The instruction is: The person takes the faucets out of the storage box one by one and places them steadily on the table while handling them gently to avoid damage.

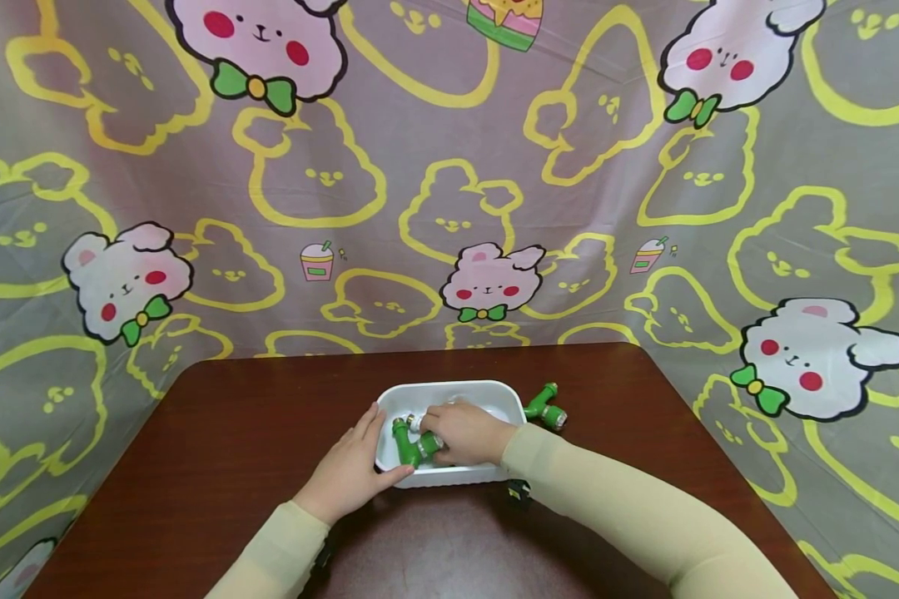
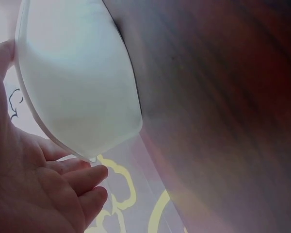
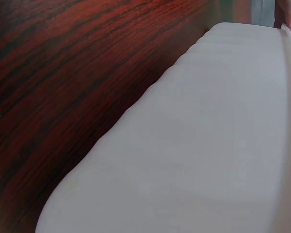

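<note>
A white plastic basin [image 1: 449,477] sits on the table; its outer wall [image 2: 82,87] fills much of the left wrist view and its long ribbed side [image 3: 184,131] the right. My left hand [image 1: 350,470] rests against the basin's left end, fingers extended along the rim and thumb at the front corner. Inside the basin, my right hand [image 1: 464,433] reaches down with bent fingers. A branched green pipe fitting [image 1: 408,452] lies beside those fingertips, its right end close under the hand. A small white fitting [image 1: 415,423] also shows at the fingertips. I cannot tell what the right fingers hold.
Just right of the basin, another branched green pipe fitting [image 1: 545,409] with metal ends lies on the dark wooden table [image 1: 270,424]. A patterned cloth [image 1: 389,249] hangs behind the table and along both sides.
</note>
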